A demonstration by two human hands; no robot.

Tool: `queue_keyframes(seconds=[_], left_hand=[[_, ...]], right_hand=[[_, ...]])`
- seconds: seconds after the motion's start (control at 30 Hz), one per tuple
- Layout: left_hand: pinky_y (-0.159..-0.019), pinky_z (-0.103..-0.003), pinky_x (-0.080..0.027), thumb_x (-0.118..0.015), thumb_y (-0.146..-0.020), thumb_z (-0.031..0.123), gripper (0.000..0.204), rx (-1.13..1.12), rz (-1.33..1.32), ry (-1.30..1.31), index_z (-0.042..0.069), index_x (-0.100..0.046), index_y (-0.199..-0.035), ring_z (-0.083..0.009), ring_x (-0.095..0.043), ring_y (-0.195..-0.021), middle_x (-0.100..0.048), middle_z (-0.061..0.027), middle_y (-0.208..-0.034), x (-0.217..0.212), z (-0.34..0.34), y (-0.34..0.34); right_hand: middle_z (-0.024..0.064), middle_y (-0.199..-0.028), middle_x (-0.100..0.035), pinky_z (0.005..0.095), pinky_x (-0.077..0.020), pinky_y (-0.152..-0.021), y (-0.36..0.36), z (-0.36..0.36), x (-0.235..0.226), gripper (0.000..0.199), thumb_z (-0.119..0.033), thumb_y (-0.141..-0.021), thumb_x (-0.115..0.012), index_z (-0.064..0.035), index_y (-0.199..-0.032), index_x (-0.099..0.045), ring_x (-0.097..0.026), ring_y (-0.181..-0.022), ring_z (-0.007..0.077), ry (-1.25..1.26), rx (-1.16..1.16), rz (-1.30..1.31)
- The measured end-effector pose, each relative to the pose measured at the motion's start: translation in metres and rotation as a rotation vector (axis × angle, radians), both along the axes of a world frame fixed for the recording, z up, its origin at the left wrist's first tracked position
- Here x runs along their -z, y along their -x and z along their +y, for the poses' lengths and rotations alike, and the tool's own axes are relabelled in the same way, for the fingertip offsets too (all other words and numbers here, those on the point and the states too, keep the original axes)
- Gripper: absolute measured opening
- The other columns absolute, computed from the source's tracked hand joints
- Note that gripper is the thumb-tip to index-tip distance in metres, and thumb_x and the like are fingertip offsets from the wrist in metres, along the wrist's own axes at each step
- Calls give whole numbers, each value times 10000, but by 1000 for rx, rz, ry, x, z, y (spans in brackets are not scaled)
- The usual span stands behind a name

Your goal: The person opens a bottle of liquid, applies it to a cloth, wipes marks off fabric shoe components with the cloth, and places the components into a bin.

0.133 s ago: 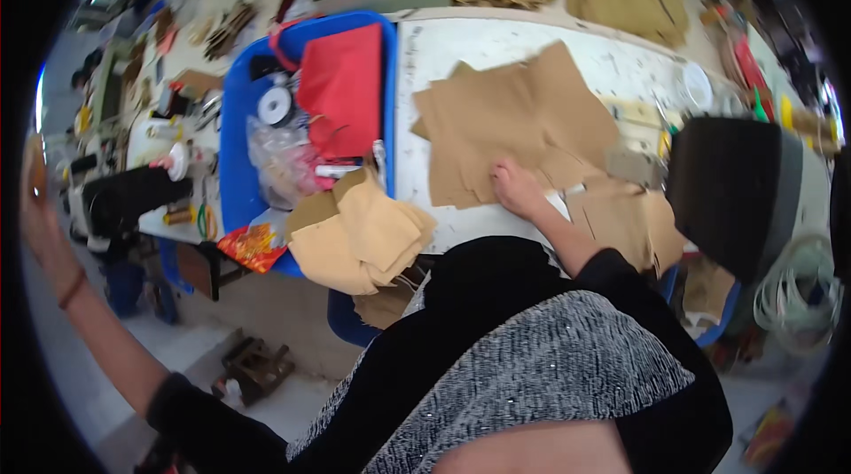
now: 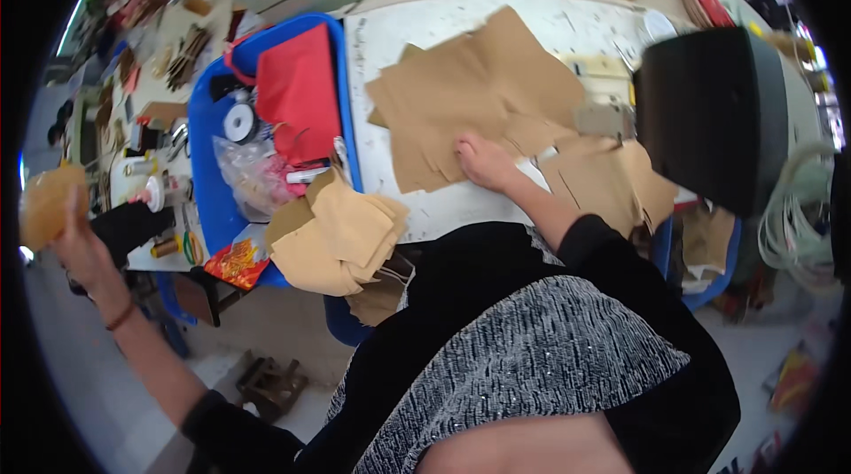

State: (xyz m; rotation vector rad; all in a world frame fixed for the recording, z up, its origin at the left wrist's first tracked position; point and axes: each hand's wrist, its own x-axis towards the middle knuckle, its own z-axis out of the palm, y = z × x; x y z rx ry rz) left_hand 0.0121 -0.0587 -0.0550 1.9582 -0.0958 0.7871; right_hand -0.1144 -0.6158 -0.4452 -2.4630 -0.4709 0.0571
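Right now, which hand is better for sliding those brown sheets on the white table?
Probably the right: the right hand rests on the brown sheets. The left hand is far out, past the blue tub, and seems busy holding an amber object.

Fairly bright, even indoor light; white tabletop (image 2: 443,20) palest. Small cold glare patches along left rim, more at far right. Shadows soft, faint beneath tan cloth pieces (image 2: 479,84). Black box-shaped housing (image 2: 700,119) at right nearly lost in darkness. Left hand (image 2: 84,254) and amber object (image 2: 53,205) soft, blurred. Fisheye bends table edge; rim clutter stretched, smeared; corners black. Fine detail soft throughout.
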Motion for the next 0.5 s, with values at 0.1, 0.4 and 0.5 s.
queue_keyframes(seconds=[0.1,0.4,0.5], left_hand=[[-829,-306,-511,-645,-816,-56,291,141,134,81,-38,-597,-1102,-203,-619,-959,-629,-102,-1066,76,-92,16],[-871,-313,-483,-726,-756,-20,408,165,328,250,-3,-565,-1130,-167,-594,-982,-616,-75,-1078,193,-232,129],[-874,-310,-485,-735,-762,20,419,146,389,162,9,-567,-1146,-163,-595,-982,-622,-69,-1090,255,-258,170]], right_hand=[[136,-1022,-559,421,-490,-783,0,-11,9,152,-160,-873,-512,-35,-956,-529,-579,-916,329,31,20,-65],[146,-962,-529,381,-474,-786,-12,-37,-22,219,-41,-678,-571,7,-887,-526,-503,-975,314,188,-241,-238],[160,-999,-537,409,-457,-840,-86,-28,-59,343,-42,-637,-651,-2,-956,-532,-495,-1028,317,235,-192,-391]])
